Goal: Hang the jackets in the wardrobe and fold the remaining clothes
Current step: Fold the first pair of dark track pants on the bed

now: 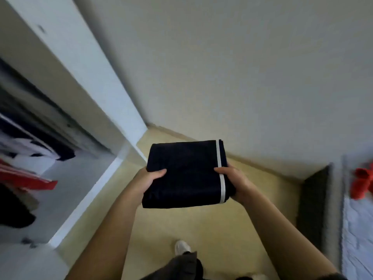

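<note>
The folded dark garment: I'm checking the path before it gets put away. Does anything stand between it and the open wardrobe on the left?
Nothing visible does. The left hand and right hand hold the folded dark garment over the floor, and the wardrobe opening beside it is unblocked. The hanging clothes sit deeper inside and are blurred.

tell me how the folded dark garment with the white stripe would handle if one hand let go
Probably floppy: the folded dark garment is soft cloth, kept flat by the left hand and right hand gripping opposite edges, so a freed side would likely droop and unfold. It seems light, held up in the air by thumbs and fingers.
</note>
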The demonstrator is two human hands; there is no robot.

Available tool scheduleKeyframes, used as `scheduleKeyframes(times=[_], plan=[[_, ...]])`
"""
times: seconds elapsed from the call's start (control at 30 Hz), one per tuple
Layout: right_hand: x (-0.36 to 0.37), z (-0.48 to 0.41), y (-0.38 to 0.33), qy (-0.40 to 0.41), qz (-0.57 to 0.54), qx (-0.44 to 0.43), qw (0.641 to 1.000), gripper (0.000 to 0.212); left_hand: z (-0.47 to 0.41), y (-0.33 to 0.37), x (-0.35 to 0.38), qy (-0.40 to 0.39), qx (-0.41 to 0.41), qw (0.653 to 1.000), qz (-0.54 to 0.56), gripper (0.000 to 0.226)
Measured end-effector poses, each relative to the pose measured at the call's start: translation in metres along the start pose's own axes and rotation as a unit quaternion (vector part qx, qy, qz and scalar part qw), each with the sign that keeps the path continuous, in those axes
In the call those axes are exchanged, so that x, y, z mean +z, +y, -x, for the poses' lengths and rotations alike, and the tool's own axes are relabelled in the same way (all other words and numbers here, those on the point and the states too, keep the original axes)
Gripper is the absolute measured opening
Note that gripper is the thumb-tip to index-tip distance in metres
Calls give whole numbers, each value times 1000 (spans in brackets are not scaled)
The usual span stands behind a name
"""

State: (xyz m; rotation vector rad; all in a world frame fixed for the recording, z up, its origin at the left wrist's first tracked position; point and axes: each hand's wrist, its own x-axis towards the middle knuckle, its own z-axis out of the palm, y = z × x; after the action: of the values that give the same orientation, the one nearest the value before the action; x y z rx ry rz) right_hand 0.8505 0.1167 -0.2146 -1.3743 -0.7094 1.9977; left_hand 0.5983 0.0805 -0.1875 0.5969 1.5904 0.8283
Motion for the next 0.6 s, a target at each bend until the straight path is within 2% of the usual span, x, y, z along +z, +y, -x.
scheduleKeyframes(times=[0.2,0.47,0.6], plan=[[220,-47,7,-173,125,38,976,26,54,-15,-203,177,44,976,115,24],[423,-77,17,-320,228,39,919,32,112,-25,-343,311,118,913,238,47],[526,-86,10,-377,251,12,892,41,128,0,-416,371,167,883,233,40]])
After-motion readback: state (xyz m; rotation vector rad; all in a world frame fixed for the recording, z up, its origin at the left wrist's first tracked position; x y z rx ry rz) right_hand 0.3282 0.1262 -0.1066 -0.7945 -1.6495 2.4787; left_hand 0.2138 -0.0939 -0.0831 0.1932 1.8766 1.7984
